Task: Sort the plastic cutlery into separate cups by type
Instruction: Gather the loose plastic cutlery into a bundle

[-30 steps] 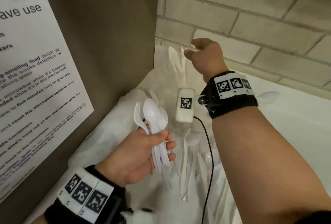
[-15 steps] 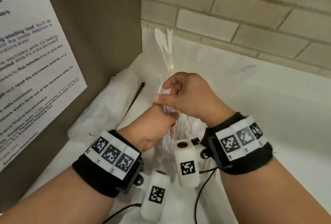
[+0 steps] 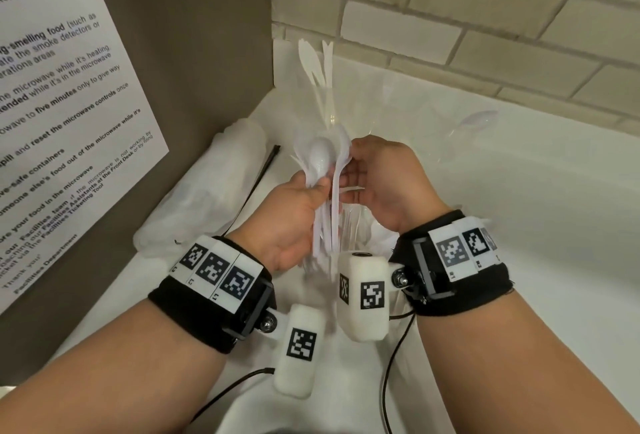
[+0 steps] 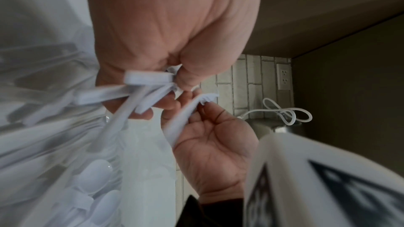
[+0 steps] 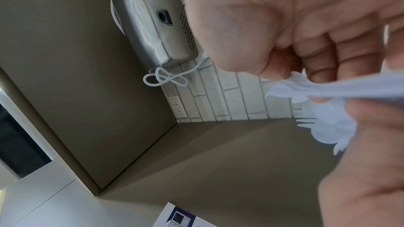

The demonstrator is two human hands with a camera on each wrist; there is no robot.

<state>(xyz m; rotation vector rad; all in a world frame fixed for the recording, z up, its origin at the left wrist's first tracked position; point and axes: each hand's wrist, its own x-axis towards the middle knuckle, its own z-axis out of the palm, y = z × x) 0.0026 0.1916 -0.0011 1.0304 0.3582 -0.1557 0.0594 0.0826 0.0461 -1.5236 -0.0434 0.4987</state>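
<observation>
My left hand [image 3: 311, 191] grips a bundle of white plastic cutlery [image 3: 323, 170], spoons and forks mixed, heads up, over the counter. My right hand [image 3: 353, 179] is right beside it and pinches one fork [image 4: 190, 116] out of the bundle; its tines [image 4: 208, 97] show in the left wrist view. In that view my left hand [image 4: 166, 84] clamps several handles [image 4: 146, 78]. A clear cup [image 3: 329, 114] behind the hands holds a few upright pieces [image 3: 317, 66]. Another clear cup [image 3: 453, 132] to the right holds a spoon [image 3: 479, 120]. More loose cutlery [image 4: 91, 187] lies under the hands.
A brown side panel with a printed notice [image 3: 69, 104] stands close on the left. A brick wall [image 3: 450, 17] backs the white counter [image 3: 519, 225]. A crumpled clear bag [image 3: 197, 198] and a black tie [image 3: 268, 165] lie by the panel. A silver device with a looped white cable [image 5: 157, 20] hangs above.
My right hand has come back from the far cup to the bundle and taken hold of a fork. My left hand has stayed closed on the bundle.
</observation>
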